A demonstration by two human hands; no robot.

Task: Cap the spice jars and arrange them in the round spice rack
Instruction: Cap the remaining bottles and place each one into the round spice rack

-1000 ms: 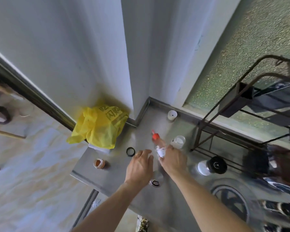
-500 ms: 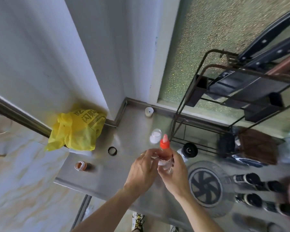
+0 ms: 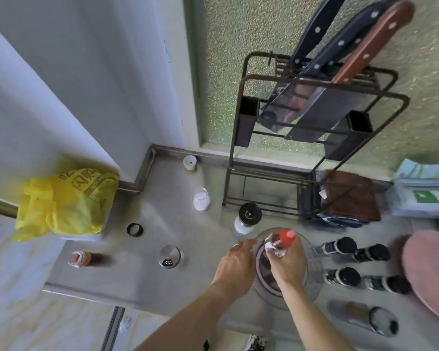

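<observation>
My right hand (image 3: 287, 266) grips a small bottle with a red pointed cap (image 3: 284, 238) over the round clear spice rack (image 3: 313, 272). Beside it, my left hand (image 3: 235, 267) rests at the rack's left rim, fingers curled; whether it holds anything cannot be told. A black-capped white jar (image 3: 247, 217) stands just behind the rack. On the steel counter (image 3: 137, 282) to the left stand a shaker jar with a perforated metal lid (image 3: 169, 257), an orange spice jar (image 3: 79, 258), a loose black ring cap (image 3: 134, 229) and an uncapped white jar (image 3: 201, 198).
Several black-capped jars (image 3: 340, 247) lie right of the rack, with a glass jar (image 3: 365, 317) lying on its side nearer me. A knife rack (image 3: 312, 117) stands at the back, a yellow bag (image 3: 66, 201) at the left, a pink lid (image 3: 431, 272) at the right edge. A small white cup (image 3: 189, 162) sits by the wall.
Both hands carried the red-capped bottle rightwards from the counter's middle to above the round rack. The view swung right, bringing the knife rack and lying jars into sight.
</observation>
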